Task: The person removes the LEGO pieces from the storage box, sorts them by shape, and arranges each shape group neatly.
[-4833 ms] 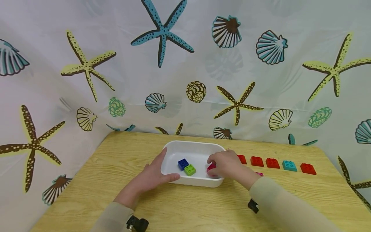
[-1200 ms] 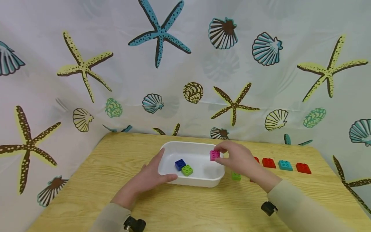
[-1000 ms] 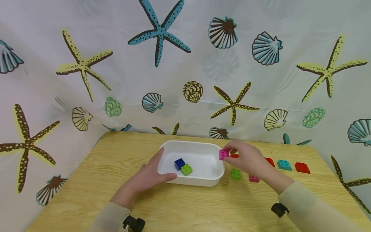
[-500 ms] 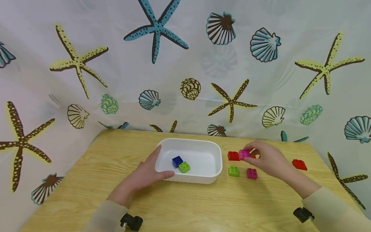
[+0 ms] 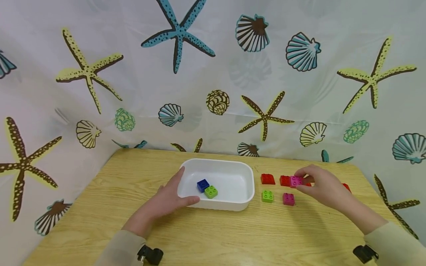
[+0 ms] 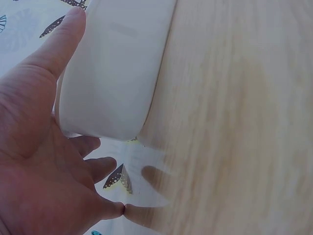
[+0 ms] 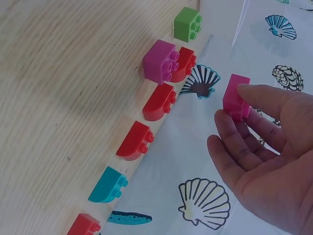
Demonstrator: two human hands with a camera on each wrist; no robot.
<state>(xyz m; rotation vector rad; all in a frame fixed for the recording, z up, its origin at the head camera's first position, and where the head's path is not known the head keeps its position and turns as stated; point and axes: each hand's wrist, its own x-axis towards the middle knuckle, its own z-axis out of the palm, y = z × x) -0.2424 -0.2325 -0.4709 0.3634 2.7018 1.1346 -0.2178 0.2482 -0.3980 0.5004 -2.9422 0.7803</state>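
Note:
My right hand (image 5: 321, 186) pinches a bright pink toy brick (image 5: 295, 181) between thumb and fingers, above the table on the right. In the right wrist view the pink brick (image 7: 234, 95) sits upright at the fingertips. My left hand (image 5: 166, 197) spreads around the left end of a white plastic tub (image 5: 233, 184), thumb by its front rim and fingers fairly straight. A dark blue brick (image 5: 203, 185) and a lime green brick (image 5: 211, 191) lie side by side in the tub. On the table, a magenta brick (image 5: 288, 199) and a green brick (image 5: 267, 196) lie below the right hand's level.
A row of red bricks (image 5: 267, 179) runs along the table to the right of the tub. A turquoise brick (image 7: 107, 185) in that row is hidden by my right hand in the head view. A patterned cloth (image 5: 189, 85) hangs behind the wooden table (image 5: 216, 236).
My right hand has lifted the pink brick out of the tub and carried it rightward over the row of red bricks. My left hand has stayed at the tub's left end.

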